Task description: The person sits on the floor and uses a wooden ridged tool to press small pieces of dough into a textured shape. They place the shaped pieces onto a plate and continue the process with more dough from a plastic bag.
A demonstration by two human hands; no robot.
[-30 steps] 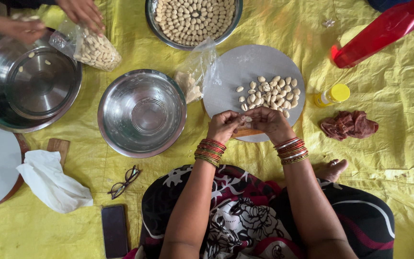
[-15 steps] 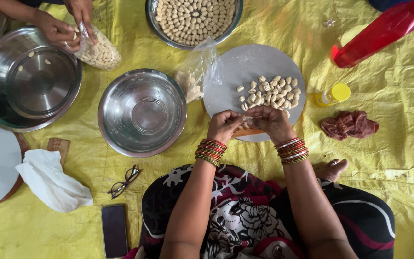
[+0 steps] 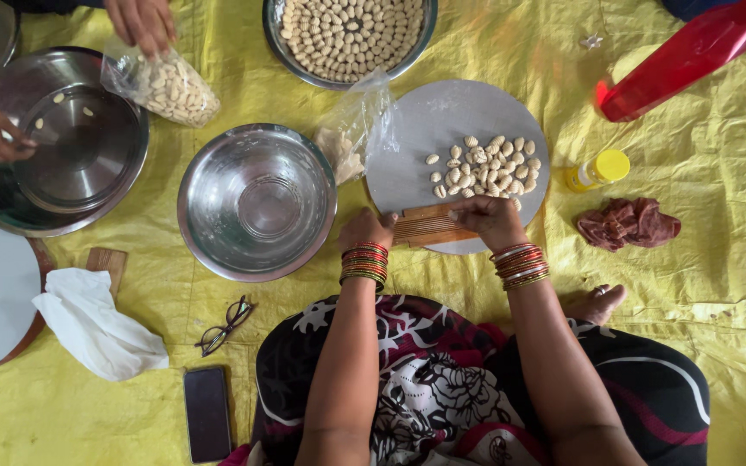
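seated over yellow cloth, left hand (image 3: 366,231) steadies a ridged wooden board (image 3: 429,226) on the round grey slab's (image 3: 416,129) near edge; right hand (image 3: 489,217) fingers press together on it. firm, even pressure likely shapes each dough shell (image 3: 485,168) cleanly.

- The left hand (image 3: 366,229) holds one end of a ridged wooden board (image 3: 425,226).
- The right hand (image 3: 492,217) presses on the board, near small dough shells (image 3: 485,167) on a round plate (image 3: 412,129).

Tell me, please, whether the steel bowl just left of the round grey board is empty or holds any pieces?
Empty. The steel bowl shows only bare, shiny metal inside, while the shaped pieces lie on the round grey board beside it.
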